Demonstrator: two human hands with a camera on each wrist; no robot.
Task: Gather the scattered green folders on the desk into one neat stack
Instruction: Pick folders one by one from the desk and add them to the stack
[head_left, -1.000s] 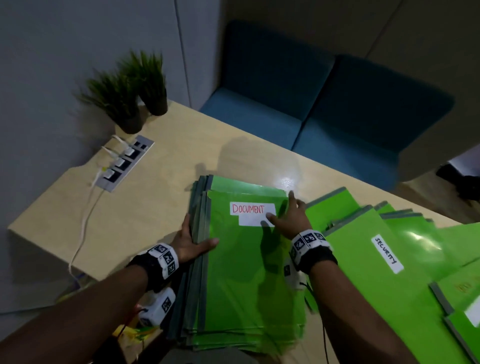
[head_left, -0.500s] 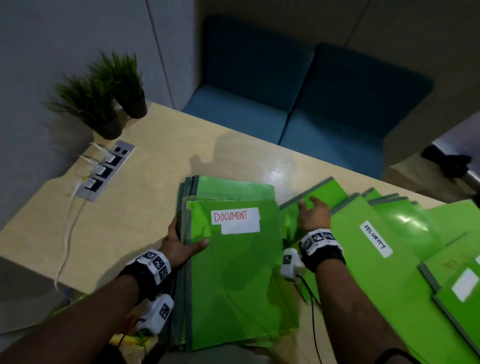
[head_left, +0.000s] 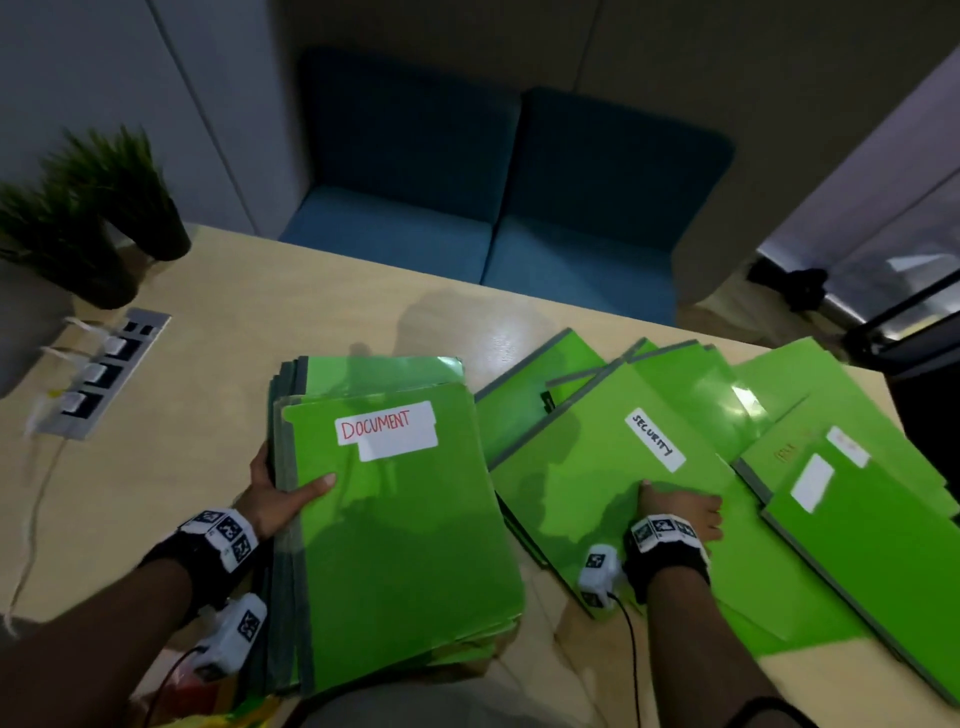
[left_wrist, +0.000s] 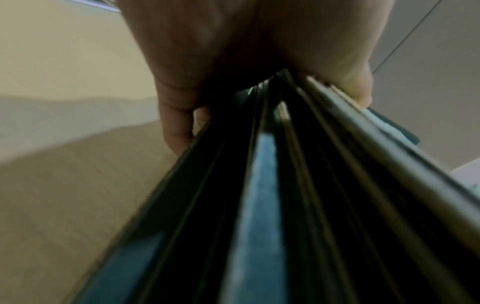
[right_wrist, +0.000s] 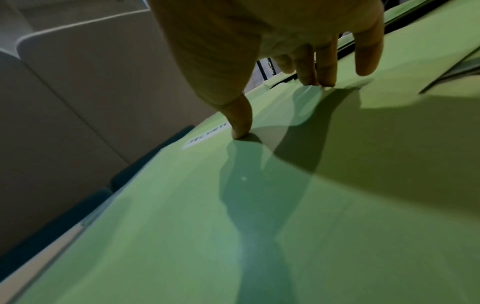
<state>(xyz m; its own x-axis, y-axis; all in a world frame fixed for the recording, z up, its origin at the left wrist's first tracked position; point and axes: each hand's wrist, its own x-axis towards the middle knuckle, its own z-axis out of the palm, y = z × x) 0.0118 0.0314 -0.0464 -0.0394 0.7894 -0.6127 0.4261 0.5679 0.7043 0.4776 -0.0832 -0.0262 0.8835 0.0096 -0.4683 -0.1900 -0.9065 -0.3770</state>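
A stack of green folders (head_left: 395, 545) lies at the desk's near edge, its top one labelled DOCUMENT. My left hand (head_left: 280, 488) grips the stack's left spine edge (left_wrist: 272, 185), thumb on top and fingers underneath. To the right, several green folders lie fanned and overlapping. The nearest of them is labelled SECURITY (head_left: 597, 483). My right hand (head_left: 680, 506) rests on that SECURITY folder (right_wrist: 259, 205) with straight fingers, thumb tip and fingertips touching its cover.
The wooden desk (head_left: 218, 374) has a power strip (head_left: 98, 371) with plugged cables and two potted plants (head_left: 104, 208) at its far left. A blue sofa (head_left: 498, 218) stands behind the desk. More folders (head_left: 872, 525) reach the desk's right edge.
My right hand left the DOCUMENT stack and moved right and nearer onto the SECURITY folder. My left hand kept its grip on the stack's spine edge.
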